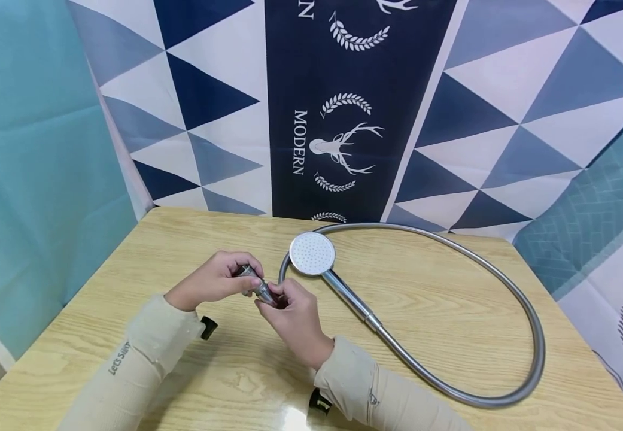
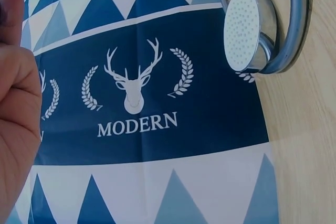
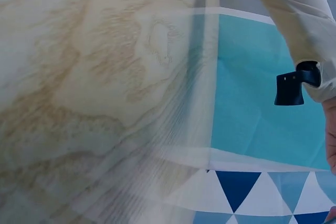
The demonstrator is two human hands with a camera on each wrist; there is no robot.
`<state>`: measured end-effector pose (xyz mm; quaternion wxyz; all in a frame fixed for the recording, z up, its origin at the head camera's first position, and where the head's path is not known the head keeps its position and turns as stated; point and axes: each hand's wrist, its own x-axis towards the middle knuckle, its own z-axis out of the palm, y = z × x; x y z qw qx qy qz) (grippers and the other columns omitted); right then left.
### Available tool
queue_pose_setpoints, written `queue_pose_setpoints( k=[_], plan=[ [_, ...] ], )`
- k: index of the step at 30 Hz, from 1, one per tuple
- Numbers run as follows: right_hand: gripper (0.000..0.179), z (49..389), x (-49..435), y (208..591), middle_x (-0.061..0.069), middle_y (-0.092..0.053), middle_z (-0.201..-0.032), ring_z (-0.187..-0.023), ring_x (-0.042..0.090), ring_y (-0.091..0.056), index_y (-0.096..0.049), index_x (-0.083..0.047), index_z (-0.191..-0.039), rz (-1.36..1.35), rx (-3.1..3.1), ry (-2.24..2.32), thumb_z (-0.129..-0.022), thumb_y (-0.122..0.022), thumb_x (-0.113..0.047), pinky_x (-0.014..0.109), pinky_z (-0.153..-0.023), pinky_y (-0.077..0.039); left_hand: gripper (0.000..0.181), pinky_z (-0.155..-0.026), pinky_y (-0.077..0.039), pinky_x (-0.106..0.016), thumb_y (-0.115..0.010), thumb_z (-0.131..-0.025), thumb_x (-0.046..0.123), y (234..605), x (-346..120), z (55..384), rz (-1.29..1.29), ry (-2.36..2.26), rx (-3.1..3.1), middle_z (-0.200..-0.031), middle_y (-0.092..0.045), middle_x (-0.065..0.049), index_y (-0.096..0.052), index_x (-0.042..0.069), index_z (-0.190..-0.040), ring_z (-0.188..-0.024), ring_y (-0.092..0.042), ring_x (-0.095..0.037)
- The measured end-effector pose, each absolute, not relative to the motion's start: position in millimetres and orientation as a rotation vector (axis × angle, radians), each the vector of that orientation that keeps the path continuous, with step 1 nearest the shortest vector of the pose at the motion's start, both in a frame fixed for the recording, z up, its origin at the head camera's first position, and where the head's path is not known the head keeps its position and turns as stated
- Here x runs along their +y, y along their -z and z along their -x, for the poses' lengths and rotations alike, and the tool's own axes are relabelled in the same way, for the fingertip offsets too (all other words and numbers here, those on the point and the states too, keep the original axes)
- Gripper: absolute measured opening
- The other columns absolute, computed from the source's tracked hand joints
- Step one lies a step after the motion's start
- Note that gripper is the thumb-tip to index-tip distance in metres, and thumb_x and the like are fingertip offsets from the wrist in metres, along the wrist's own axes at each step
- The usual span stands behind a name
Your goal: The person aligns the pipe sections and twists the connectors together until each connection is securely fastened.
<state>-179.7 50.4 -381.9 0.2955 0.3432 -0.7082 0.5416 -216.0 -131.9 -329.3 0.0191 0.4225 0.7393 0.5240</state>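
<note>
Over the middle-left of the table, in the head view, my left hand (image 1: 215, 279) grips a small grey metal fitting (image 1: 248, 272) between thumb and fingers. My right hand (image 1: 299, 318) pinches the tapered metal connector (image 1: 265, 293) at the fitting's lower right end. The two metal parts meet in line between the hands; fingers partly cover them. A silver shower hose (image 1: 532, 335) loops across the table, one end running down toward the right hand. Its other end joins the handle of a round shower head (image 1: 312, 254), which lies face up beyond the right hand.
The wooden table (image 1: 440, 299) ends at a patterned cloth backdrop (image 1: 338, 108) behind. A teal cloth (image 1: 31, 149) hangs at the left. Black camera mounts (image 1: 209, 327) hang from both wrists, close over the table. The hose loop fills much of the table's right half.
</note>
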Motion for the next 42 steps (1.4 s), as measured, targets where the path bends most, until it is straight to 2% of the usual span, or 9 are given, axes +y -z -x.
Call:
queue_pose_setpoints(
  k=[5,15,19,22,30,42],
  plan=[
    [0.021,180.1,53.0,382.9,0.018,-0.064,-0.075,-0.059,0.02,-0.063,-0.061,0.008,-0.081,-0.897,-1.835,-1.53,-0.068,-0.074,0.019,0.021,-0.053,-0.052,0.013,-0.056,-0.049,-0.027,-0.06,-0.094,0.005,329.6,-129.3,217.1,-1.334,-1.635,2.273,-0.074,-0.06,-0.006,-0.06,-0.008,-0.091,-0.063,-0.054,-0.008],
    [0.019,180.4,54.9,381.6,0.023,-0.067,-0.08,-0.06,0.021,-0.064,-0.065,0.011,-0.088,-0.905,-1.87,-1.578,-0.072,-0.074,0.015,0.024,-0.053,-0.053,0.012,-0.057,-0.049,-0.027,-0.059,-0.094,0.004,330.1,-129.7,218.9,-1.317,-1.631,2.283,-0.075,-0.06,-0.005,-0.06,-0.007,-0.092,-0.064,-0.054,-0.007],
    [0.034,179.5,55.6,383.1,0.02,-0.065,-0.083,-0.061,0.022,-0.063,-0.061,0.012,-0.102,-0.888,-1.902,-1.478,-0.072,-0.077,0.012,0.023,-0.055,-0.053,0.011,-0.055,-0.048,-0.027,-0.06,-0.094,0.004,328.2,-128.1,220.2,-1.282,-1.617,2.322,-0.074,-0.059,-0.003,-0.06,-0.007,-0.092,-0.063,-0.054,-0.008],
    [0.042,178.8,54.9,385.4,0.016,-0.061,-0.087,-0.062,0.021,-0.06,-0.058,0.008,-0.107,-0.845,-1.916,-1.367,-0.071,-0.079,0.009,0.021,-0.055,-0.051,0.011,-0.055,-0.047,-0.026,-0.06,-0.093,0.004,326.4,-125.9,221.4,-1.236,-1.61,2.351,-0.073,-0.059,-0.002,-0.061,-0.006,-0.092,-0.062,-0.053,-0.009],
    [0.027,179.7,52.9,390.5,0.016,-0.058,-0.076,-0.06,0.026,-0.06,-0.065,0.011,-0.093,-0.87,-1.769,-1.435,-0.068,-0.074,0.019,0.02,-0.055,-0.052,0.01,-0.057,-0.049,-0.026,-0.06,-0.093,0.002,328.5,-125.4,220.8,-1.241,-1.602,2.324,-0.074,-0.06,-0.003,-0.06,-0.007,-0.092,-0.063,-0.054,-0.008],
    [0.027,185.3,54.2,385.5,0.02,-0.062,-0.078,-0.057,0.024,-0.058,-0.063,0.016,-0.099,-0.968,-1.784,-1.523,-0.073,-0.072,0.017,0.023,-0.05,-0.05,0.02,-0.056,-0.05,-0.027,-0.06,-0.095,0.013,331.9,-129.8,224.4,-1.336,-1.665,2.332,-0.073,-0.061,-0.005,-0.06,-0.007,-0.092,-0.064,-0.055,-0.007]
  ],
)
